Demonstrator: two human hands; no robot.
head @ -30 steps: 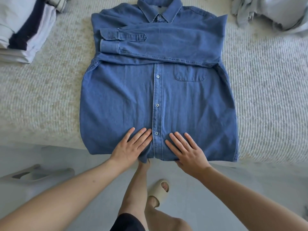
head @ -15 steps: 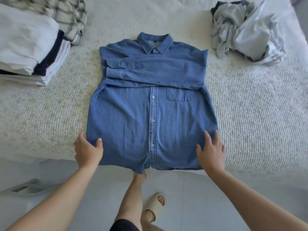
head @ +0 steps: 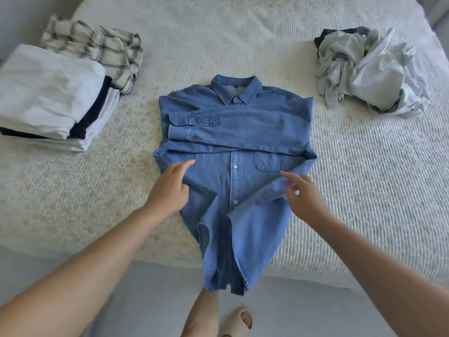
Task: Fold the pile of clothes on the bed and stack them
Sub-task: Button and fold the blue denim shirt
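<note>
The denim shirt (head: 233, 152) lies buttoned-side up mid-bed (head: 364, 190), its hem hanging over the near edge, with bare quilt on both sides. The left hand (head: 167, 190) and right hand (head: 303, 198) each pinch a side edge in curled fingers, drawing it inward. Folded stack (head: 53, 98) and plaid shirt (head: 97, 47) sit far left; unfolded pile (head: 369, 71) far right.

One denim shirt (head: 233, 166) at centre of one bed (head: 364, 190). One folded stack (head: 53, 100) at 10 o'clock, one plaid garment (head: 97, 49) behind it. One unfolded heap (head: 369, 69) at 2 o'clock. Two hands: left (head: 167, 190), right (head: 303, 198). One slipper (head: 237, 322) at 6.
</note>
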